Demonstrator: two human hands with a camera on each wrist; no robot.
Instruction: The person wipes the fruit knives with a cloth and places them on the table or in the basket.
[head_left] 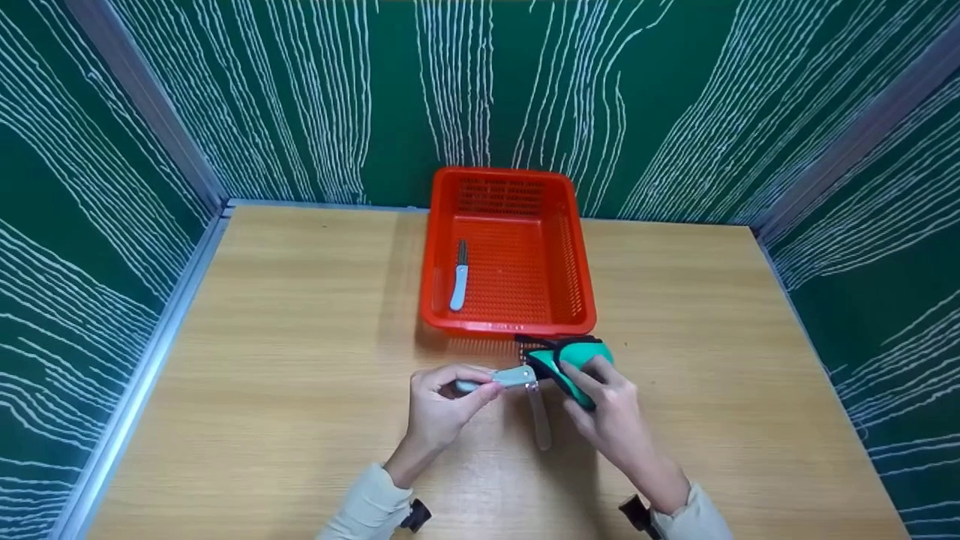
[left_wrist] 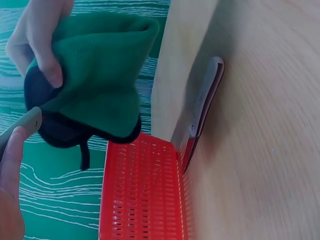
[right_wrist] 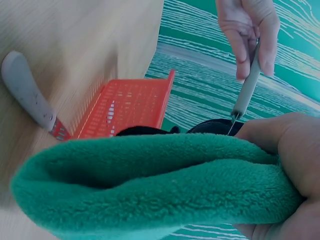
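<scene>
Pale-handled knife (head_left: pixel 514 376) meets green cloth (head_left: pixel 589 352) above the table (head_left: pixel 300 337)

Nearest, 2 pale sleeves (head_left: pixel 367 506) frame the work. The left hand (head_left: pixel 441 405) pinches the knife's handle between thumb and fingers; its metal end is mostly hidden by the cloth. The right hand (head_left: pixel 621 411) grasps the black-trimmed cloth. Below, another knife (head_left: pixel 541 424) lies on the table, blade toward a red basket (head_left: pixel 510 328) just beyond. Inside, along the left, lies 1 pale-handled utensil (head_left: pixel 459 289). Farthest, green walls (head_left: pixel 394 45) carry white wavy lines.
</scene>
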